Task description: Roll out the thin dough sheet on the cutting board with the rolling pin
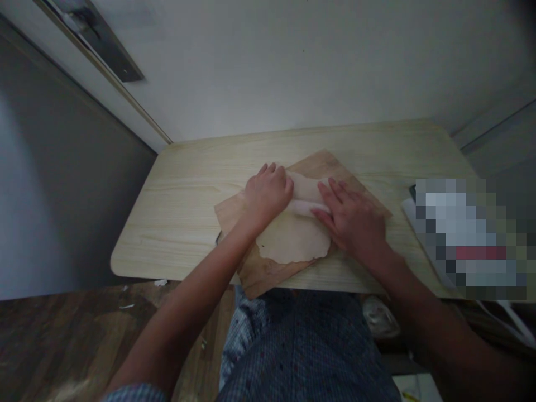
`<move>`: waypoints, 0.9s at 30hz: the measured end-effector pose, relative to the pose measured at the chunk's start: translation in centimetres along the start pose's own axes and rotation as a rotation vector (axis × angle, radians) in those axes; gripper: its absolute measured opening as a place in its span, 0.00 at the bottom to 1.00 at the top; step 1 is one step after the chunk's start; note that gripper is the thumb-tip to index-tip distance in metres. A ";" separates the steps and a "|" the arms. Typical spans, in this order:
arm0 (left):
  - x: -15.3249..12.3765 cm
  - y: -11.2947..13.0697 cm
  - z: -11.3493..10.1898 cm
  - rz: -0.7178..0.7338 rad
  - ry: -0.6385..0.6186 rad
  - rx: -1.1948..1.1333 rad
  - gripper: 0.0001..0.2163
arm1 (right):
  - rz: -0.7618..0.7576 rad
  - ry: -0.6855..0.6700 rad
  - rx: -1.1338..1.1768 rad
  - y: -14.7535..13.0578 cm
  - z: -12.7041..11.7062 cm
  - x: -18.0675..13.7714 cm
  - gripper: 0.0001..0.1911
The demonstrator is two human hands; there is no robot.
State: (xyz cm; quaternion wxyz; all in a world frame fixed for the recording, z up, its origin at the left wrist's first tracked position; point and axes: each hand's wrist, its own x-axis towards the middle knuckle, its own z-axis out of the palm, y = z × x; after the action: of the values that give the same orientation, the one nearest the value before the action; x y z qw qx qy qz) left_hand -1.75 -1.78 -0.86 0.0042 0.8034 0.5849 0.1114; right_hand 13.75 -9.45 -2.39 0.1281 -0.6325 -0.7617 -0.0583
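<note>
A pale, thin sheet (pixel 295 240) with an uneven edge, looking like rolled-out dough, lies on a brown square board or paper (pixel 268 274). Across its middle runs a short whitish roller, like a rolling pin (pixel 309 208). My left hand (pixel 270 191) is closed over the roller's left end, fingers curled and knuckles up. At the right end, my right hand (pixel 352 215) rests over it, thumb on the near side and fingers stretched over the far side. Both ends of the roller are hidden under the hands.
The light wooden table (pixel 180 206) stands against a white door or wall (pixel 301 67) with a metal handle plate (pixel 113 50) at upper left. At the right end of the table lies a blurred-out item (pixel 464 234). A wooden floor (pixel 104 335) shows below left.
</note>
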 end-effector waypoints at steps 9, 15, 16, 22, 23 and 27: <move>4.4 -0.1 0.6 -0.056 -0.018 -0.051 0.16 | 0.053 -0.070 0.055 1.8 0.0 4.7 0.24; 5.6 0.1 1.0 -0.078 -0.041 -0.038 0.17 | 0.095 -0.098 0.082 3.1 0.8 6.7 0.23; 5.6 0.2 1.0 -0.088 -0.039 -0.036 0.18 | 0.105 -0.090 0.085 3.1 0.8 6.8 0.23; 3.8 0.3 0.5 -0.116 -0.076 0.001 0.18 | 0.101 0.000 0.058 1.8 0.4 4.8 0.22; 3.1 0.4 0.3 -0.117 -0.083 0.018 0.18 | 0.097 0.019 0.051 1.5 0.3 4.2 0.22; -0.6 0.4 -0.2 -0.023 -0.023 0.046 0.17 | 0.062 0.075 0.031 -0.1 0.1 1.1 0.22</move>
State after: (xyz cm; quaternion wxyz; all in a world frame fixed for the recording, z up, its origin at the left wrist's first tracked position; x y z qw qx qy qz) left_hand -1.58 -2.49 -0.70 -0.0065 0.7976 0.5966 0.0888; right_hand 13.39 -8.35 -2.22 0.1682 -0.6510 -0.7372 -0.0662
